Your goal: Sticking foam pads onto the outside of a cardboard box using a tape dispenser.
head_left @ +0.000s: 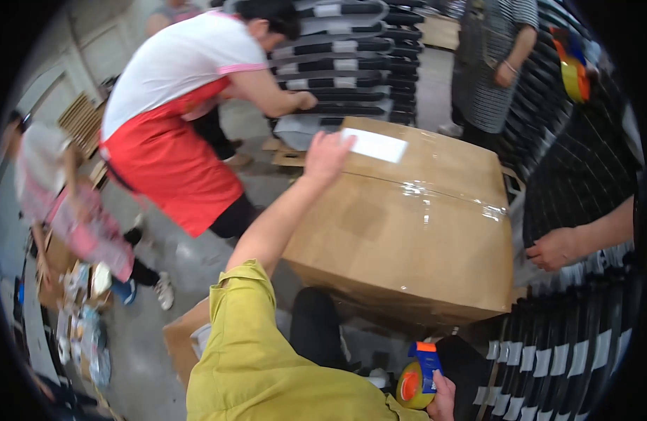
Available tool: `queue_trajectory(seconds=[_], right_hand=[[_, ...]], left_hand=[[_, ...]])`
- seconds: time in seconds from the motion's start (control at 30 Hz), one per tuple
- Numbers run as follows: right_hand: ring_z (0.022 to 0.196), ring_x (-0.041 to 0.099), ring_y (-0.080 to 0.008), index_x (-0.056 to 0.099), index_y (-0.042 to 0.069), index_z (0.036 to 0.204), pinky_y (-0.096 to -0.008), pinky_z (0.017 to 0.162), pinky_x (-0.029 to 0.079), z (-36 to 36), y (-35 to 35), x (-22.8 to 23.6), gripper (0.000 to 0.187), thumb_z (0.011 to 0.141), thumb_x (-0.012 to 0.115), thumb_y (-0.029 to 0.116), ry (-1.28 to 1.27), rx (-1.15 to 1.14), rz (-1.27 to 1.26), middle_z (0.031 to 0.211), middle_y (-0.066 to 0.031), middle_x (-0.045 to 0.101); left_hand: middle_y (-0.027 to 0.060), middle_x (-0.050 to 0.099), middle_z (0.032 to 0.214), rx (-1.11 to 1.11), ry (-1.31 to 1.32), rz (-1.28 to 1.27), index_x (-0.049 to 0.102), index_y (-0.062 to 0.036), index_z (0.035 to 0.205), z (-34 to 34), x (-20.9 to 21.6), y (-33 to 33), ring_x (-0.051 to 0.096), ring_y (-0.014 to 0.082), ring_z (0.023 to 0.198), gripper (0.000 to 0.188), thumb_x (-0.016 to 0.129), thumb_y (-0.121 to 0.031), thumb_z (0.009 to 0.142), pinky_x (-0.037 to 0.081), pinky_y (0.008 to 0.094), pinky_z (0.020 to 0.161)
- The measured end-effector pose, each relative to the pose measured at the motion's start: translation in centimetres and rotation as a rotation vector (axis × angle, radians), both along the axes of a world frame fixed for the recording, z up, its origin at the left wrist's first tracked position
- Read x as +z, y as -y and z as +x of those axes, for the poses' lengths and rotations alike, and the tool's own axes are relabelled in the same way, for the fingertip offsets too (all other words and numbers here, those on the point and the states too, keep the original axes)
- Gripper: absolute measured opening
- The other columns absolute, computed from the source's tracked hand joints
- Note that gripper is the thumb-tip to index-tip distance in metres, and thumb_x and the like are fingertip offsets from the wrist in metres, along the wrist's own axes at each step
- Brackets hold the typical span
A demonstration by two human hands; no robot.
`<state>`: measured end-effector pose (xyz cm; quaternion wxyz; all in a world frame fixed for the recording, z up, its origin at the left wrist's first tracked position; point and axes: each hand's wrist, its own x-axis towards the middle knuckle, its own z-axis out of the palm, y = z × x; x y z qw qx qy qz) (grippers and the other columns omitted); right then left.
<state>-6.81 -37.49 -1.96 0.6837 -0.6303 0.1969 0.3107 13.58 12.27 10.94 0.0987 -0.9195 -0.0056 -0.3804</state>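
A large brown cardboard box [400, 231] stands in front of me, its top flaps closed and a strip of clear tape shining across the seam. On the far part of its top lies a white rectangular label [374, 144]. My left hand [328, 156] is stretched out over the box's far left edge, its fingers extended and touching the label's left end. Low in the view, my right hand [443, 398] grips a blue and orange tape dispenser [427, 368] loaded with a yellowish roll. Part of that hand is cut off by the lower edge.
Beyond the box, a person in a red apron [172, 161] bends toward a stack of black wrapped items [337, 63]. Others stand at far right; one at near right has a hand [553, 249] beside the box. A row of black items [562, 358] stands at lower right.
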Motion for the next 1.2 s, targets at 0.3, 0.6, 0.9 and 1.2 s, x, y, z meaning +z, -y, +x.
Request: queue_trajectory(seconds=[0.3, 0.6, 0.9, 1.2], right_hand=[[0.061, 0.051, -0.0111, 0.058, 0.001, 0.087, -0.0235, 0.056, 0.041, 0.4, 0.3, -0.7, 0.024, 0.083, 0.053, 0.024, 0.002, -0.027, -0.142, 0.074, -0.0023, 0.057], [0.062, 0.053, -0.0083, 0.057, 0.0, 0.084, -0.0226, 0.06, 0.043, 1.5, -3.4, 0.9, 0.02, 0.083, 0.052, 0.019, -0.06, -0.054, 0.06, 0.076, -0.0025, 0.058], [0.061, 0.054, -0.0089, 0.056, -0.003, 0.087, -0.0214, 0.059, 0.044, 1.1, -3.0, 0.6, 0.019, 0.082, 0.054, 0.015, -0.029, -0.005, 0.091, 0.075, -0.0048, 0.059], [0.064, 0.056, -0.0093, 0.055, -0.004, 0.089, -0.0231, 0.061, 0.045, 0.5, -4.4, 0.6, 0.023, 0.081, 0.056, 0.018, 0.021, 0.177, 0.175, 0.078, -0.0061, 0.06]], left_hand=[[0.007, 0.061, 0.087, 0.277, -0.388, -0.354, 0.064, -0.0158, 0.083, 9.4, -7.0, -1.2, 0.048, 0.0235, 0.098, 0.024, 0.048, -0.034, 0.081, 0.03, 0.0426, 0.086], [0.0033, 0.053, 0.107, 0.218, -0.217, -0.679, 0.061, -0.0185, 0.09, 6.4, -7.9, -4.1, 0.037, 0.0232, 0.109, 0.032, 0.063, -0.041, 0.068, 0.022, 0.0469, 0.09], [0.0085, 0.05, 0.11, 0.036, 0.129, -0.712, 0.059, -0.0108, 0.095, 1.9, -5.7, -0.7, 0.045, 0.0279, 0.102, 0.026, 0.058, -0.028, 0.076, 0.036, 0.0384, 0.086], [0.0106, 0.057, 0.099, -0.047, -0.141, -0.68, 0.058, -0.0083, 0.097, -6.3, -6.5, -1.7, 0.054, 0.0283, 0.089, 0.024, 0.055, -0.016, 0.074, 0.043, 0.0351, 0.077]])
